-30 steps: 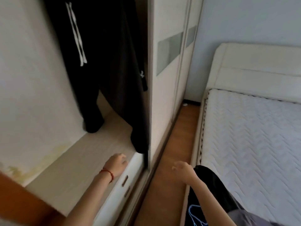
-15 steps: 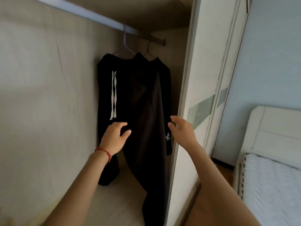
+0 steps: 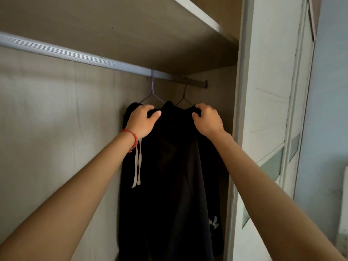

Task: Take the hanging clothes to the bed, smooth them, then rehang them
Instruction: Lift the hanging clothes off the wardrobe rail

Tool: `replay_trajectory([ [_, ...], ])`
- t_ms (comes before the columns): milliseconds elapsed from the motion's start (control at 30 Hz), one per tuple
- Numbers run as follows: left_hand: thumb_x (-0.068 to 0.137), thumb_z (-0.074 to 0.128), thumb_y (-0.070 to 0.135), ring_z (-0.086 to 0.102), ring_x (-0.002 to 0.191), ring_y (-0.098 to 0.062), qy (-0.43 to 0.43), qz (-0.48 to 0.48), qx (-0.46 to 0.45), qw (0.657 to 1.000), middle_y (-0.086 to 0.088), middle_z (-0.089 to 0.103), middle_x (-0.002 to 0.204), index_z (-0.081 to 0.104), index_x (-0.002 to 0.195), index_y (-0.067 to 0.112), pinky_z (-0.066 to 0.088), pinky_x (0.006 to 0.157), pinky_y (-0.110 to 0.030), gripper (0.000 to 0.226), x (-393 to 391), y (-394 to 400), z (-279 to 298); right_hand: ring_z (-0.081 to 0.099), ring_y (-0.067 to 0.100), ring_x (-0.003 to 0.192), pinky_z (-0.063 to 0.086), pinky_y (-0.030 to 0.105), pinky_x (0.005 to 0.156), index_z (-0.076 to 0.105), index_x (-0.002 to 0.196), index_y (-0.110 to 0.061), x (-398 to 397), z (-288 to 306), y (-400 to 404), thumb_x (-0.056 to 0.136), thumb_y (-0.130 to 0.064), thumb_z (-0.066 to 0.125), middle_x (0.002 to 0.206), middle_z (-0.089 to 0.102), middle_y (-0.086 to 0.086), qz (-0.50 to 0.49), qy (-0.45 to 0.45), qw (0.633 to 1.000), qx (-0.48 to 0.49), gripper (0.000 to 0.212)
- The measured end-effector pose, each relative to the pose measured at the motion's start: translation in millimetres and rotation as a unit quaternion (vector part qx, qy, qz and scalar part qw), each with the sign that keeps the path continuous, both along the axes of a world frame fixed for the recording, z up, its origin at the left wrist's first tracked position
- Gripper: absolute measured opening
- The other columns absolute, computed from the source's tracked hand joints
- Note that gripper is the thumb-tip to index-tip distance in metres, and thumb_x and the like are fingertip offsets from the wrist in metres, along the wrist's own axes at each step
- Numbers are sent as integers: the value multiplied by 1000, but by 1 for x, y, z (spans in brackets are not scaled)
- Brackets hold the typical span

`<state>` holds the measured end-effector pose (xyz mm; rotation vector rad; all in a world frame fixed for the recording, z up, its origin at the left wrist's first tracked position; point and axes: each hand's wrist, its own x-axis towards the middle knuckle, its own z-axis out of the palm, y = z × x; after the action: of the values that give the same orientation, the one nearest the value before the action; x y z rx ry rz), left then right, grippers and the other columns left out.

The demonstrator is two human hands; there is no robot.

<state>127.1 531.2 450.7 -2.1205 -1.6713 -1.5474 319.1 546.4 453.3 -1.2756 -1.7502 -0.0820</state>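
Note:
Black clothes (image 3: pixel 173 176) hang inside the wardrobe from a grey rail (image 3: pixel 79 55). A purple wire hanger (image 3: pixel 153 91) and a dark wire hanger (image 3: pixel 184 97) carry them. White drawstrings (image 3: pixel 137 166) dangle down the left garment. My left hand (image 3: pixel 142 121), with a red bracelet at the wrist, grips the top of the clothes under the purple hanger. My right hand (image 3: pixel 207 119) grips the top of the clothes at the right shoulder under the dark hanger. Both arms reach up and forward.
A shelf (image 3: pixel 197 17) sits just above the rail. The wardrobe's back wall (image 3: pixel 56 119) is on the left. A white sliding door (image 3: pixel 267 110) with a glass band stands close on the right. A pale blue wall (image 3: pixel 329 91) lies beyond it.
The view has tilted up from the wardrobe floor and the bed to the rail. Both hands rose from mid-garment to the top of the clothes and took hold there.

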Motion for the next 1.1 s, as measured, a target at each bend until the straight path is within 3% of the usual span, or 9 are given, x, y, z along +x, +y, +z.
replay_trajectory([
  [167,93,44,36,55,90,-29,-101,17,-7,995,-9,60,76,60,91,7,37,75,-29,33,16,41,43,55,30,110,42,29,80,42,134,-5,-2,23,40,95,-18,46,125,55,16,-27,21,998,-44,41],
  [333,91,51,33,46,125,-33,-157,13,-78,984,-19,47,137,40,132,-3,41,97,-35,56,36,80,66,53,23,83,44,31,69,53,90,-7,-9,34,81,94,-18,46,95,53,10,-46,11,991,-125,14],
  [467,90,52,18,53,118,-32,-171,19,-103,980,-19,52,131,44,128,-4,44,85,-32,45,39,98,64,51,24,82,40,29,66,54,93,-6,-5,34,100,94,-17,45,92,51,10,-65,-28,989,-129,15],
  [667,88,51,12,53,117,-34,-248,-6,-102,963,-21,52,131,43,128,-3,46,96,-39,43,40,119,54,50,23,80,41,30,66,46,72,-7,-7,33,114,95,-18,45,82,49,6,-60,-19,991,-116,25],
  [767,88,50,11,56,112,-33,-263,-7,-77,962,-19,57,122,49,121,-4,46,86,-35,35,42,125,50,49,23,81,39,28,61,47,77,-7,-2,31,122,95,-20,45,82,48,7,-38,-7,990,-133,22],
  [833,88,50,8,58,101,-30,-284,-17,-58,957,-12,62,95,56,92,1,44,75,-29,10,44,126,47,50,24,84,39,27,62,52,86,-5,2,29,127,95,-22,47,86,50,8,-19,-1,989,-150,20],
  [900,88,48,6,53,86,-23,-298,-16,-52,953,-2,51,71,47,69,10,41,67,-25,19,46,126,48,52,25,91,38,25,63,54,102,2,6,30,130,94,-21,48,95,54,12,8,22,986,-167,24],
  [967,88,47,5,51,84,-22,-309,-10,-48,950,-2,48,70,50,73,8,40,71,-25,16,48,127,49,54,27,95,37,25,64,51,115,6,8,32,131,93,-19,49,109,56,18,24,37,984,-173,34],
  [1100,88,48,6,59,101,-33,-336,-2,-47,941,-15,60,86,50,67,7,43,78,-30,21,51,129,49,52,23,86,38,25,63,56,111,6,3,35,140,93,-20,47,100,58,17,45,35,983,-172,33],
])
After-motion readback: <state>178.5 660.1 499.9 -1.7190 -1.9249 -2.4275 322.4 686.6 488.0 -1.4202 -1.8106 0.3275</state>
